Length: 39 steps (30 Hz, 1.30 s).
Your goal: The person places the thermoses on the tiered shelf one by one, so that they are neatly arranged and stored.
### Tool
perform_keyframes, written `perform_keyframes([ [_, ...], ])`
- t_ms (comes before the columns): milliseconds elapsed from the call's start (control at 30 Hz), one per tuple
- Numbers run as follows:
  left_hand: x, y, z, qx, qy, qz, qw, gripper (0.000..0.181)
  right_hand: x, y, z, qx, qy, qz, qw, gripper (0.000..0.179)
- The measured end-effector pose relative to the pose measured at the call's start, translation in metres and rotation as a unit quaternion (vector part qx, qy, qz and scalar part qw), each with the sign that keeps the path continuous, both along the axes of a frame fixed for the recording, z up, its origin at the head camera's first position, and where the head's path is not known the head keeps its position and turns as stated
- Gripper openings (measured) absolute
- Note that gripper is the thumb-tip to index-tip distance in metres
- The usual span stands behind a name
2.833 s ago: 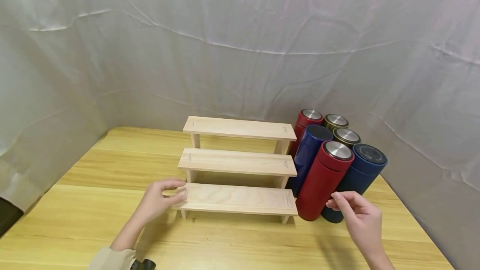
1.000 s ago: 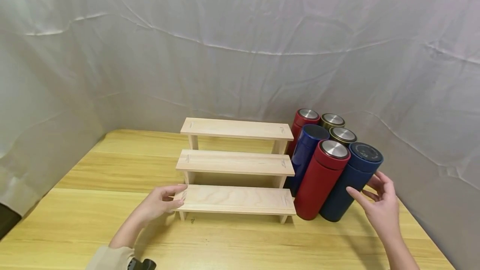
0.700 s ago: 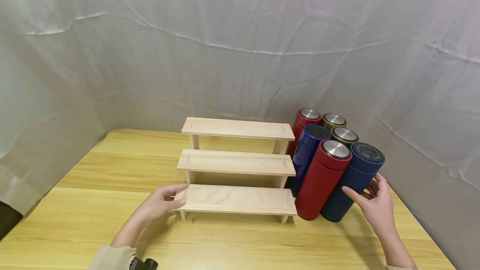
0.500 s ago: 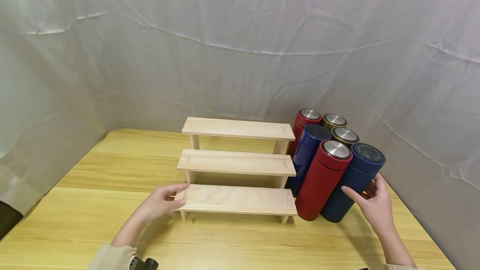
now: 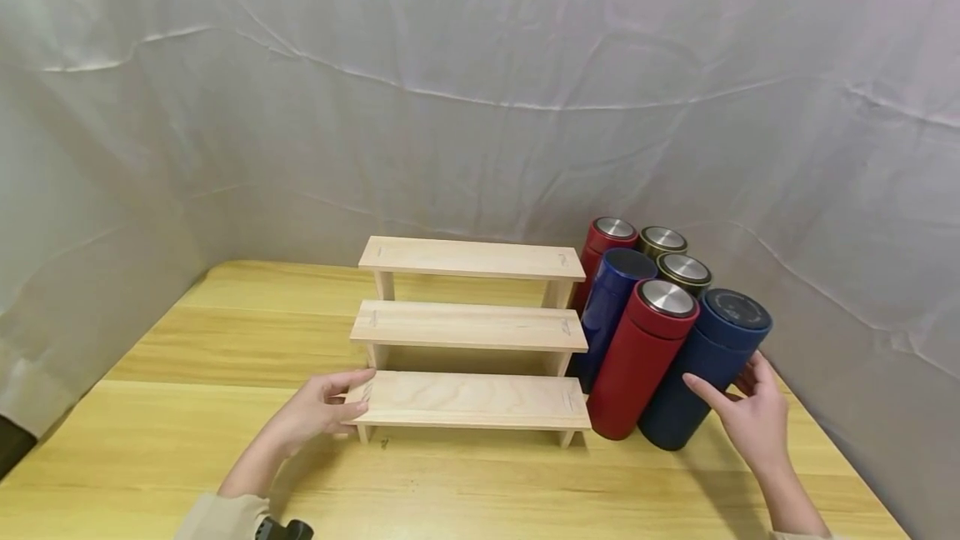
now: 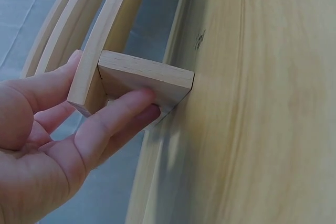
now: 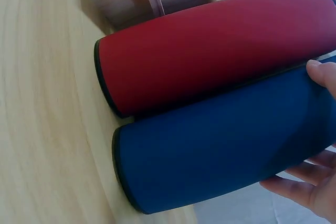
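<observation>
Since the earlier frame, the right hand (image 5: 750,419) has been brought from the red flask (image 5: 637,361) to the blue flask (image 5: 701,377), now loosely cupped at the table's right. The rack (image 5: 468,398) is steadied by the left hand (image 5: 318,407). Firmer closure seems needed before lifting.

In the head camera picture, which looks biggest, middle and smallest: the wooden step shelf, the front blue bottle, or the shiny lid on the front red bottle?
1. Three-step wooden shelf, by far the widest.
2. Front dark blue cylindrical bottle, which the right hand is curling around.
3. Round silver metal lid on the front red bottle, the smallest.
</observation>
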<state>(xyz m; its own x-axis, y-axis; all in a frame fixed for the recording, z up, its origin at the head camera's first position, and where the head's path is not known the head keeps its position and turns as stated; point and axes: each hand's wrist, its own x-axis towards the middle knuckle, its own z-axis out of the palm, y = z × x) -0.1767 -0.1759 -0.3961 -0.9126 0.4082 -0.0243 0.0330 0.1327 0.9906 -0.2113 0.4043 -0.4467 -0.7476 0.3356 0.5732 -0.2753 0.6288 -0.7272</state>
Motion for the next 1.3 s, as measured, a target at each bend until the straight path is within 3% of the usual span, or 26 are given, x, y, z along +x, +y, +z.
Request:
perform_keyframes([
  [200,-0.001,0.0,-0.001,-0.008,0.004,0.003,1.0,0.058,0.007,0.003,0.002,-0.013,0.022,0.006,0.9997,0.074],
  [467,-0.003,0.0,-0.003,-0.024,0.015,0.009,0.9996,0.057,0.018,0.004,0.01,0.009,0.045,-0.017,0.9988,0.074],
  [567,-0.002,0.0,-0.003,-0.022,0.013,0.012,0.9996,0.057,0.035,-0.019,0.033,-0.009,0.068,0.01,0.9976,0.07],
  [633,-0.002,0.0,-0.003,-0.016,0.012,0.013,0.9997,0.057,0.052,-0.044,0.057,-0.025,0.073,0.021,0.9968,0.065],
  [700,-0.001,0.0,-0.003,-0.008,0.011,0.012,0.9998,0.057,0.069,-0.069,0.081,-0.036,0.07,0.022,0.9966,0.06],
  [800,-0.001,0.0,-0.003,-0.002,0.008,0.013,0.9999,0.057,0.086,-0.095,0.104,-0.032,0.064,0.004,0.9974,0.056],
  [867,-0.001,0.0,-0.003,-0.001,0.006,0.013,0.9999,0.057,0.092,-0.102,0.111,-0.029,0.054,-0.005,0.9981,0.056],
  [900,-0.001,0.0,-0.003,0.001,0.004,0.013,0.9999,0.057,0.091,-0.098,0.108,-0.035,0.065,0.009,0.9973,0.056],
  [967,-0.002,0.0,-0.004,0.006,-0.003,0.013,0.9999,0.058,0.092,-0.097,0.108,-0.023,0.042,-0.005,0.9988,0.058],
  [1033,-0.002,0.0,-0.004,0.013,-0.01,0.012,0.9998,0.058,0.086,-0.085,0.096,-0.013,0.063,0.013,0.9979,0.061],
  [1167,-0.002,0.0,-0.005,0.02,-0.018,0.011,0.9996,0.058,0.088,-0.087,0.097,0.001,0.048,-0.001,0.9989,0.066],
  [1300,-0.002,0.001,-0.004,0.023,-0.017,0.011,0.9995,0.058,0.097,-0.105,0.113,0.0,0.05,0.009,0.9987,0.062],
])
